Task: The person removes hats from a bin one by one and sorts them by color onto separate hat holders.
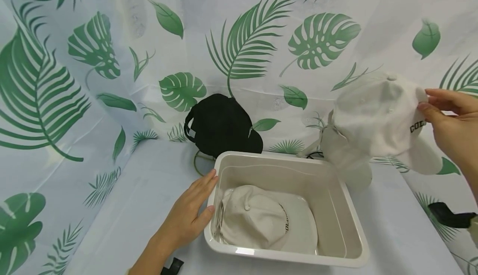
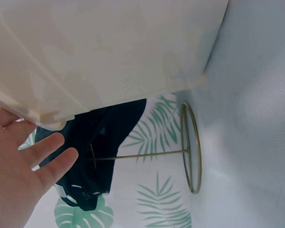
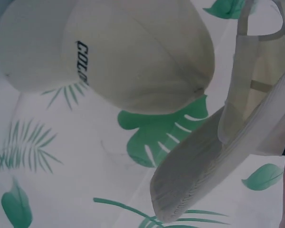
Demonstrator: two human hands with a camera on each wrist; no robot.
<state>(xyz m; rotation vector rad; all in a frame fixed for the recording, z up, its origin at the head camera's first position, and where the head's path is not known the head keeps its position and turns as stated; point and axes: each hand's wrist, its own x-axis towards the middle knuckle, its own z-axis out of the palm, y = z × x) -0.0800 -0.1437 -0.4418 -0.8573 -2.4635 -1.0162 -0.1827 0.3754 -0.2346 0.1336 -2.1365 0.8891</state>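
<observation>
My right hand (image 1: 453, 119) pinches a cream baseball cap (image 1: 377, 117) by the front of its crown, near dark lettering, and holds it up at the right. In the right wrist view the underside of this cap's brim (image 3: 187, 175) shows, with a fingertip at the edge. A second cream cap (image 3: 147, 57) is behind it, partly hidden in the head view. My left hand (image 1: 190, 210) touches the left rim of a cream plastic bin (image 1: 269, 175) with straight fingers. Inside the bin lies another cream cap (image 1: 254, 217), brim to the right.
Behind the bin's left corner, a black cap (image 1: 224, 123) hangs on a thin metal stand with a round base ring (image 2: 192, 147). A pale table (image 1: 145, 192) carries the bin. Leaf-printed cloth (image 1: 246, 1) covers the walls behind.
</observation>
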